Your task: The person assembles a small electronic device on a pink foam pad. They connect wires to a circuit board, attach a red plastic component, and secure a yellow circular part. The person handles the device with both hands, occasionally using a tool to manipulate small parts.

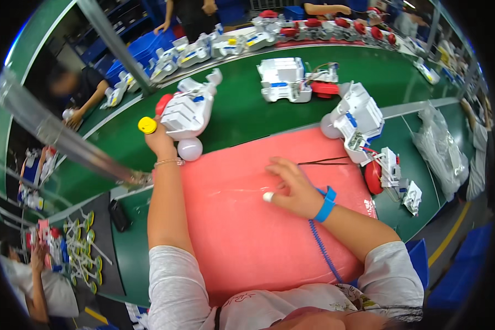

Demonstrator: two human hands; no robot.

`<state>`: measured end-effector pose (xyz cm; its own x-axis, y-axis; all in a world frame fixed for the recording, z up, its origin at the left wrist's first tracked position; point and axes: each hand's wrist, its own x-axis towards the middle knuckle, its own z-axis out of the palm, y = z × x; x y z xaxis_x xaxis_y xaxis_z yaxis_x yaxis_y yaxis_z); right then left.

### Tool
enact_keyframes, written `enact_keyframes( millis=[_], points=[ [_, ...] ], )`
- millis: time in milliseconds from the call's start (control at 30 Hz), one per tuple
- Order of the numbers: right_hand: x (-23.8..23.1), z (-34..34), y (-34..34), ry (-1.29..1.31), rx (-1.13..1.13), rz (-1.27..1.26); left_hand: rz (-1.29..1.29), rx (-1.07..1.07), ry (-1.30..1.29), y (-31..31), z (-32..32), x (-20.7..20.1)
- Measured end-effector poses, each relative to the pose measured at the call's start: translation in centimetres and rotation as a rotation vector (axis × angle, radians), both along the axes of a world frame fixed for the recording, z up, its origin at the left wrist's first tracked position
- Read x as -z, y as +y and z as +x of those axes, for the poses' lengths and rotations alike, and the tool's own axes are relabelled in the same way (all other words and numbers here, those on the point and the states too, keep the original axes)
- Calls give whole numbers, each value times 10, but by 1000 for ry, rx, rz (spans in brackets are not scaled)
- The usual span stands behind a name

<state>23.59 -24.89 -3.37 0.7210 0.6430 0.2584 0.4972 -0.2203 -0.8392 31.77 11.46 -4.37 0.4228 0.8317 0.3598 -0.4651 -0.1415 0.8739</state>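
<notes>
My left hand (160, 141) reaches forward onto the green conveyor belt (242, 104) and grips a white plastic toy body (186, 113) with a red part and a yellow knob (147, 125) at its left; a white round ball (190, 148) hangs below it. My right hand (292, 187) rests on the pink foam mat (242, 220), fingers curled around a small white piece (268, 196). A blue wrist strap (326, 203) with a coiled cord (323, 250) sits on that wrist. Thin black tweezers (324, 161) lie on the mat just beyond the right hand.
More white toy bodies stand on the belt: one at centre back (283, 80), one to the right (357, 118), and loose red-and-white parts (390, 176). A clear plastic bag (440, 146) lies far right. Other people work at left and across the belt.
</notes>
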Motion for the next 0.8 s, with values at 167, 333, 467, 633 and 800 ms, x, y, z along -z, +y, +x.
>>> enact_keyframes(
  millis=[167,333,467,633,800],
  points=[
    [-1,-1,-2,61,-40,30,95,-129,208,-9,49,-5],
    [3,0,5,18,-80,30,242,-77,220,10,93,16],
    [5,-1,4,-34,-97,41,273,-16,457,-13,100,13],
    [7,1,4,-16,-178,67,499,130,803,-63,41,-35],
    [6,3,2,-101,-159,38,1247,-67,921,-120,-2,-28]
  ],
)
